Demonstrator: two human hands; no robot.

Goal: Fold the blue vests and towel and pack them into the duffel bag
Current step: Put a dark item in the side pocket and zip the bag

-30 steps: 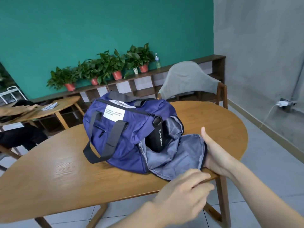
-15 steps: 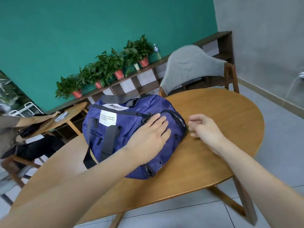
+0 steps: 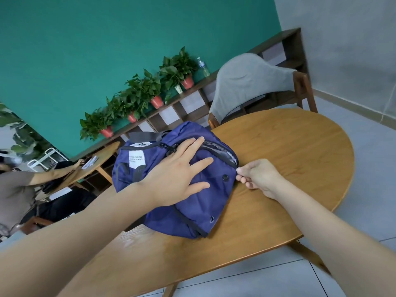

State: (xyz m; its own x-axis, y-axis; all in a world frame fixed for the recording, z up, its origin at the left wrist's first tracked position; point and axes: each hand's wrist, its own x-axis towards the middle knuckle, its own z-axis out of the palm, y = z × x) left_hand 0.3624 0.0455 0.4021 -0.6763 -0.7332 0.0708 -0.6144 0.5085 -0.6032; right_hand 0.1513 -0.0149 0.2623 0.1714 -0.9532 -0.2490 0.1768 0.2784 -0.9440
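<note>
Since a second ago, when the end flap of the duffel bag (image 3: 192, 189) lay folded out on the table (image 3: 289, 151) with its grey lining and a black bottle showing, the flap has been brought up against the bag and the left hand (image 3: 177, 176) has been laid on top of it. That hand is now spread flat — fingers straight and splayed — and pressed on the blue fabric, its fingertips just beside the zipper (image 3: 220, 150) that curves along the end of the bag. The right hand (image 3: 257, 176) has been moved in to the bag's right edge, where its fingers are curled and a small dark zipper pull appears to be pinched between thumb and forefinger; the pull itself is too small to be made out clearly. A short stretch of zipper above that pinch is seen gaping, with grey lining visible. The bag is lying near the middle of the oval wooden table, a white label (image 3: 136, 162) on its side turned to the left. Behind the table a chair draped in grey cloth (image 3: 246, 82) is seen, and potted plants (image 3: 139, 97) are lined along a low shelf against the teal wall.
</note>
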